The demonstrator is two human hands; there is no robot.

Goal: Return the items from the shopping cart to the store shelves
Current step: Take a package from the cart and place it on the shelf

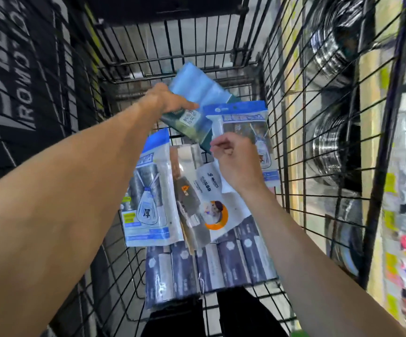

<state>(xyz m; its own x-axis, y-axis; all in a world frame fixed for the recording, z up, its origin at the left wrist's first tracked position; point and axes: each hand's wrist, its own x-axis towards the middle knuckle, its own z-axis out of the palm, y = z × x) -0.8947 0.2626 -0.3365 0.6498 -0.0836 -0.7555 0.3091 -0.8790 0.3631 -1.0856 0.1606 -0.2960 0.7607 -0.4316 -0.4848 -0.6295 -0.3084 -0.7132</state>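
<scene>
The single head view looks steeply down, close over the wire shopping cart beside store shelves.
</scene>
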